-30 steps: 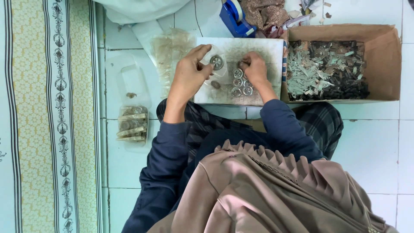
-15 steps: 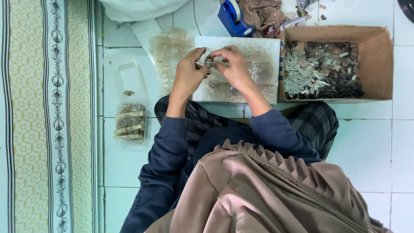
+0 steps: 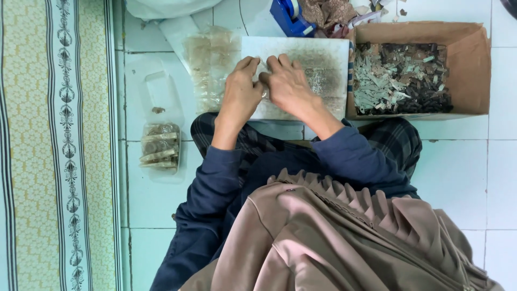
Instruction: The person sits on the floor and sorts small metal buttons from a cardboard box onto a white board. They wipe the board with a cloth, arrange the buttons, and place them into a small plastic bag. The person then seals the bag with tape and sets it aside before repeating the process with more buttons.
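Observation:
My left hand [image 3: 241, 92] and my right hand [image 3: 288, 86] meet over a white board [image 3: 323, 59] lying on the tiled floor in front of my lap. Their fingertips press together on something small near the board's left edge; the hands hide it, so I cannot tell what it is. The round metal pieces that lay on the board are covered by my right hand. A pile of clear plastic bags [image 3: 210, 62] lies just left of the board, beside my left hand.
An open cardboard box [image 3: 479, 64] of small grey and dark pieces stands right of the board. A blue tape dispenser [image 3: 291, 16] sits behind it. A clear packet of filled bags [image 3: 160, 146] lies at left, next to a patterned mat [image 3: 59, 145].
My hands were apart over the round pieces on the board; they have come together at the board's left part, fingertips touching, and now cover the pieces.

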